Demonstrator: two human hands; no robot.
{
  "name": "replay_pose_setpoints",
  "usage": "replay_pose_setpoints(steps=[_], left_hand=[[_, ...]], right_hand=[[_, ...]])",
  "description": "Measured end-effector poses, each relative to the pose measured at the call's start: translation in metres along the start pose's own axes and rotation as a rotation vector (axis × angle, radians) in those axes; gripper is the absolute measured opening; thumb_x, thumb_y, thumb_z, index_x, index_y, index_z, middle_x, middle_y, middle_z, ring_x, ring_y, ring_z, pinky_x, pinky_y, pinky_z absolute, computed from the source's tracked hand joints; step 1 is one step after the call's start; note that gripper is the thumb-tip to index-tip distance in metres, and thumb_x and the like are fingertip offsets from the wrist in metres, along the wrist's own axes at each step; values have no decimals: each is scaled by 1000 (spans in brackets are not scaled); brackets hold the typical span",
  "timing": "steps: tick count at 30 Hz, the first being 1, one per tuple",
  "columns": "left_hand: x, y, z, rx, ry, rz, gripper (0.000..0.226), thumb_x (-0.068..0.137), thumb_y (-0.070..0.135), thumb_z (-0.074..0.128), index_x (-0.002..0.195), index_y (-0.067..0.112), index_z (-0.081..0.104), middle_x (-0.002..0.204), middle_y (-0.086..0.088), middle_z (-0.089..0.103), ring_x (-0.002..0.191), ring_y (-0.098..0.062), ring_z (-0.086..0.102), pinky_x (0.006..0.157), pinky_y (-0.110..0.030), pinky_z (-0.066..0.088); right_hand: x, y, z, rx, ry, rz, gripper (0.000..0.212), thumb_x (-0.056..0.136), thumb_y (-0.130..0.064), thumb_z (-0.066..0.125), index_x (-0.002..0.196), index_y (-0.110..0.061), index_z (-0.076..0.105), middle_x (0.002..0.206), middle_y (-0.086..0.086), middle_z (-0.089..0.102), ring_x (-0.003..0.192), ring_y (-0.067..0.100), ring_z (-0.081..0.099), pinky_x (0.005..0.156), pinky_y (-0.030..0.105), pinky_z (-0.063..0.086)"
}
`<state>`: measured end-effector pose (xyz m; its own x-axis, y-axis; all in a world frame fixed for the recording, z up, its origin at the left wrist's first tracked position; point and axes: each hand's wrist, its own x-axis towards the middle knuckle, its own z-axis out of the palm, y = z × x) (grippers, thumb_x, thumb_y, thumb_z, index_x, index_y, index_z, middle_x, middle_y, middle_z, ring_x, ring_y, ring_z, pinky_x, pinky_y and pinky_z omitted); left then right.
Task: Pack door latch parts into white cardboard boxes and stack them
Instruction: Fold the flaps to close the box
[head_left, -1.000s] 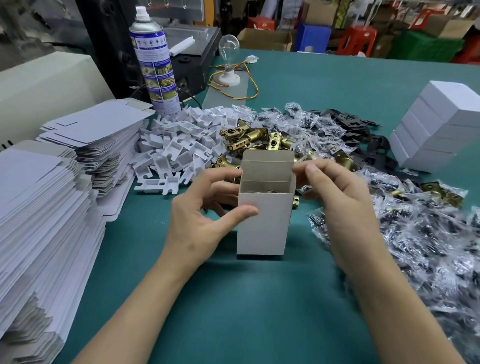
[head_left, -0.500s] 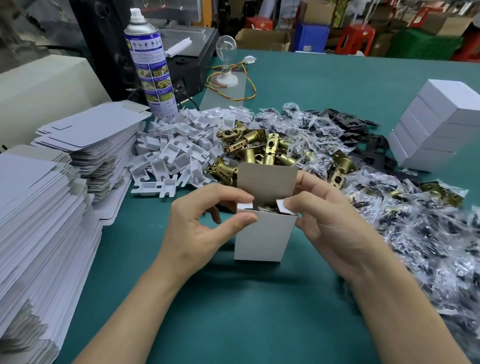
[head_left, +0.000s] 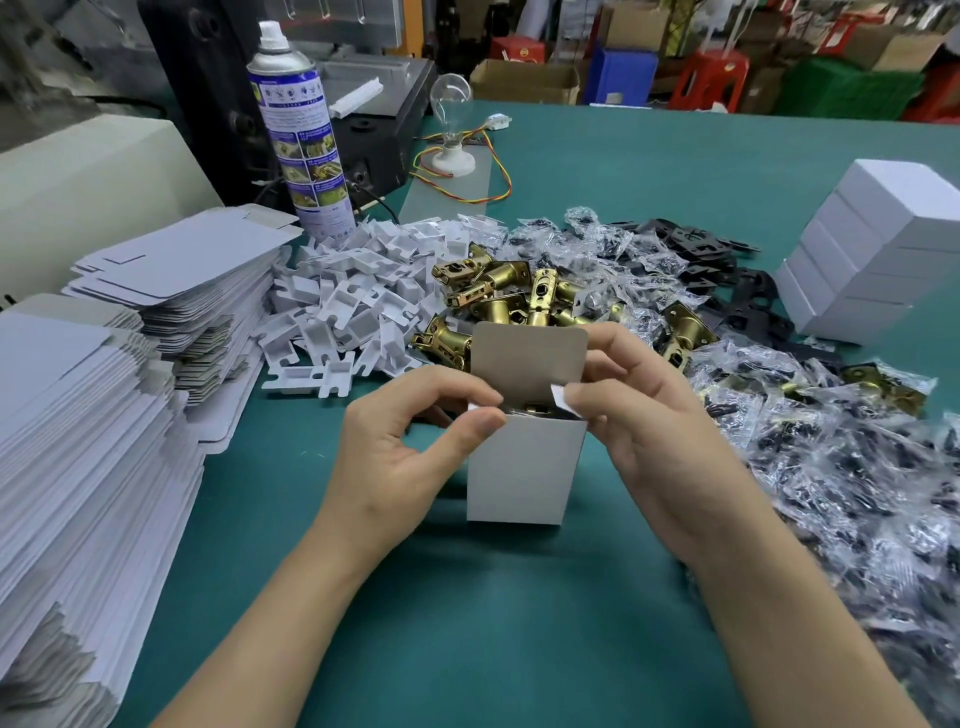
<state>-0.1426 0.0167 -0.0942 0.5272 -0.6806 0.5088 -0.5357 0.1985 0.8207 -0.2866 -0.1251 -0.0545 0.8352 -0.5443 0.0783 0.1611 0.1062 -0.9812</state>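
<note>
A white cardboard box (head_left: 519, 467) stands upright on the green table in front of me, its top lid flap raised at the back. A brass latch part shows inside the opening. My left hand (head_left: 400, 447) pinches the box's upper left corner, thumb on the front and fingers folding the left side flap inward. My right hand (head_left: 639, 415) holds the upper right corner and presses the small right side flap inward. Behind the box lie brass door latches (head_left: 498, 296), white plastic pieces (head_left: 358, 296), bagged screws (head_left: 857, 478) and black plates (head_left: 727, 260).
Flat unfolded box blanks (head_left: 67, 415) are stacked high on the left. A pile of closed white boxes (head_left: 878, 249) stands at the right. A spray can (head_left: 301, 140), a light bulb with wires (head_left: 452, 130) and a machine sit at the back left.
The box came a little nearer to me. Both side flaps went from upright to folded inward under my fingers, and the lid flap stays raised.
</note>
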Motion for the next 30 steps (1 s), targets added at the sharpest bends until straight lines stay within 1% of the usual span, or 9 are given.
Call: replay_pose_setpoints(steps=[4,8,12,18,20,24,26,28,30], left_hand=[[0,0,4,-37,32,-51,6,93,37,69,97,34,73,92,22,73,84,-1,66,78,-9,44],[-1,1,4,-27,40,-61,11,96,39,66,102,34,73,95,23,72,85,1,64,79,-7,43],[-2,1,5,7,48,-37,13,97,37,66,109,35,73,103,23,71,94,-1,65,82,-8,43],[1,-2,5,50,82,18,18,98,32,68,110,21,75,111,11,73,107,-12,69,89,-15,46],[1,-3,5,49,96,12,18,98,33,68,111,24,76,113,12,74,111,-15,68,92,-17,47],[2,-3,5,42,117,10,17,97,33,68,111,26,75,124,12,72,119,-20,67,93,-23,50],[0,-3,6,19,119,19,15,96,29,70,111,26,74,126,11,72,119,-20,68,93,-24,52],[-1,-3,7,-17,128,0,20,96,23,73,112,33,68,122,11,73,118,-19,69,94,-28,55],[-1,-1,7,-57,136,-18,29,95,19,75,114,37,62,120,8,74,117,-20,70,94,-29,56]], right_hand=[[1,0,0,40,-7,4,33,89,-16,55,116,-22,72,114,12,72,102,15,67,86,27,51],[0,5,5,18,-10,6,32,91,-14,58,119,-24,70,114,5,74,101,14,68,83,23,54],[1,9,7,32,35,-26,33,89,-10,57,115,-25,70,106,2,74,93,12,66,79,21,53],[2,11,10,-16,40,-113,35,90,-8,51,100,-29,76,104,-2,76,92,6,66,77,16,50],[2,12,10,-51,42,-134,30,90,-8,51,99,-21,76,103,-2,76,96,8,66,82,21,50],[1,16,11,-127,73,-158,24,88,-7,52,100,-7,72,113,5,76,114,19,69,102,41,53],[1,16,11,-147,88,-158,22,89,-8,52,98,-8,72,113,6,76,114,21,69,101,45,53],[1,15,8,-199,100,-167,19,89,-12,54,97,-12,71,113,4,76,111,23,69,100,48,52],[0,15,7,-231,82,-176,17,92,-25,58,98,-17,72,115,3,75,111,31,66,99,56,49]])
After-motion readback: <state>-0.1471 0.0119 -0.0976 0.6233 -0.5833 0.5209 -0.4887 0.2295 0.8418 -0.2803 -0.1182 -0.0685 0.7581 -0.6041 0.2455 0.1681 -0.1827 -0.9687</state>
